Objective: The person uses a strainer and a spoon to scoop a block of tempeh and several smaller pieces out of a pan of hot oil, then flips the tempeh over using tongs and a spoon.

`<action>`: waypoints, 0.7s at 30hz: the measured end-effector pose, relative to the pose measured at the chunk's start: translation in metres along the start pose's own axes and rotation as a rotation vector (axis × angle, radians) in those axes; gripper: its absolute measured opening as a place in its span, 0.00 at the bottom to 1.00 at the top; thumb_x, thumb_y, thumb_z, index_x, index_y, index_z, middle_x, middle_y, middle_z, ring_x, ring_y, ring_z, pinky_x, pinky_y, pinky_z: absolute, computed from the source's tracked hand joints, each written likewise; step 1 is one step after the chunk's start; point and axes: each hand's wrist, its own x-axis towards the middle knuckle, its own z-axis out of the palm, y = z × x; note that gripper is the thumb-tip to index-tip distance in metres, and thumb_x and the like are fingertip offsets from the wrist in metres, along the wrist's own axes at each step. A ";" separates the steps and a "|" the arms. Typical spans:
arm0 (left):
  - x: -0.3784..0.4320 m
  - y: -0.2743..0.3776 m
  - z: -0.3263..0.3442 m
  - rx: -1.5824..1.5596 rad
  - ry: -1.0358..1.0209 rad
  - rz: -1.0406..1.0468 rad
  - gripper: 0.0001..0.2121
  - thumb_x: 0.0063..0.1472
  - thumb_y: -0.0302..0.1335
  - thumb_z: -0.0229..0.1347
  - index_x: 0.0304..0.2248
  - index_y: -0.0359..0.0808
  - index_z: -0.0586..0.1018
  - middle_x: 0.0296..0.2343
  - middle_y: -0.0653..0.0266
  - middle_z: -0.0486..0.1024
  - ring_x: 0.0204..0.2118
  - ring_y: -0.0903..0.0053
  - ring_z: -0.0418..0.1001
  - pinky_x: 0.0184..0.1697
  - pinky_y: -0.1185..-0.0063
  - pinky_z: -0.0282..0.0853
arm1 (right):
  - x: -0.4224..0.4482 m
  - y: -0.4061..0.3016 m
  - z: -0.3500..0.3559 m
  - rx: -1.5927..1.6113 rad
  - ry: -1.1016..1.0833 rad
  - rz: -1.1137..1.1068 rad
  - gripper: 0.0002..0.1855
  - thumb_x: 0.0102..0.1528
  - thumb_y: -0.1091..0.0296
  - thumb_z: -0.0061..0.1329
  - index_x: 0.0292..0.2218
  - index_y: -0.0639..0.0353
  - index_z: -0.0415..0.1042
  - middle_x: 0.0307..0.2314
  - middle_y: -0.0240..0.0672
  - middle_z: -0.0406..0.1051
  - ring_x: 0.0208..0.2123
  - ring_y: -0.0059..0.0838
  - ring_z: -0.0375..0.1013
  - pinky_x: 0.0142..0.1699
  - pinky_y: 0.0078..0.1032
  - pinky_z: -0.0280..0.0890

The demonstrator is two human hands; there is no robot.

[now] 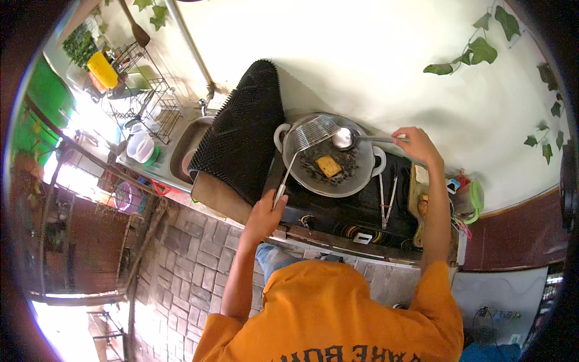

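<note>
A two-handled metal wok (357, 183) sits on the black stove in front of me. One golden square piece of food (328, 166), perhaps tofu, lies in it among dark bits. My left hand (266, 213) grips the handle of a wire skimmer (314, 131), whose slotted head is over the wok's far left side. From the right, my right hand (418, 144) holds a metal ladle (344, 138) by its handle. The ladle's bowl is inside the wok, close beside the skimmer's head; whether they touch I cannot tell.
Metal tongs (386, 203) lie on the stove (316, 206), right of the wok. Further right are a wooden board (415, 206) with food and a green-rimmed container (475, 201). A black spiky mat (246, 122) stands at left, beside the sink (181, 147) and wire dish rack (156, 106).
</note>
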 end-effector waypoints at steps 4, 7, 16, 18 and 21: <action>0.035 -0.007 0.018 -0.021 -0.170 -0.029 0.19 0.71 0.41 0.49 0.38 0.29 0.72 0.31 0.38 0.76 0.39 0.43 0.76 0.40 0.61 0.68 | -0.067 0.007 0.003 0.085 0.111 0.052 0.14 0.57 0.56 0.58 0.41 0.53 0.82 0.36 0.47 0.80 0.39 0.50 0.80 0.48 0.40 0.71; 0.036 0.009 0.025 0.058 -0.220 0.037 0.19 0.71 0.42 0.50 0.38 0.29 0.72 0.30 0.41 0.76 0.37 0.46 0.76 0.40 0.62 0.68 | -0.109 -0.006 0.005 0.052 0.151 0.186 0.15 0.58 0.56 0.57 0.44 0.52 0.81 0.37 0.47 0.80 0.40 0.51 0.79 0.49 0.40 0.71; 0.039 0.043 0.005 -0.083 -0.259 0.087 0.17 0.72 0.41 0.49 0.36 0.31 0.71 0.23 0.52 0.72 0.26 0.62 0.70 0.33 0.66 0.66 | -0.151 -0.063 0.005 0.075 0.181 0.447 0.16 0.62 0.56 0.53 0.49 0.49 0.79 0.37 0.49 0.79 0.39 0.55 0.78 0.46 0.44 0.72; 0.039 0.028 0.012 -0.058 -0.218 0.101 0.18 0.71 0.41 0.50 0.35 0.30 0.71 0.23 0.52 0.72 0.26 0.61 0.71 0.33 0.66 0.66 | -0.149 -0.056 0.030 0.131 0.236 0.403 0.16 0.62 0.57 0.53 0.48 0.51 0.80 0.36 0.49 0.79 0.37 0.52 0.79 0.44 0.41 0.71; 0.031 0.001 0.028 0.111 -0.114 0.150 0.18 0.71 0.41 0.50 0.36 0.30 0.71 0.24 0.51 0.72 0.28 0.61 0.73 0.35 0.65 0.68 | -0.149 -0.051 0.056 0.217 0.293 0.296 0.15 0.62 0.59 0.53 0.47 0.53 0.80 0.36 0.48 0.80 0.37 0.49 0.80 0.42 0.38 0.71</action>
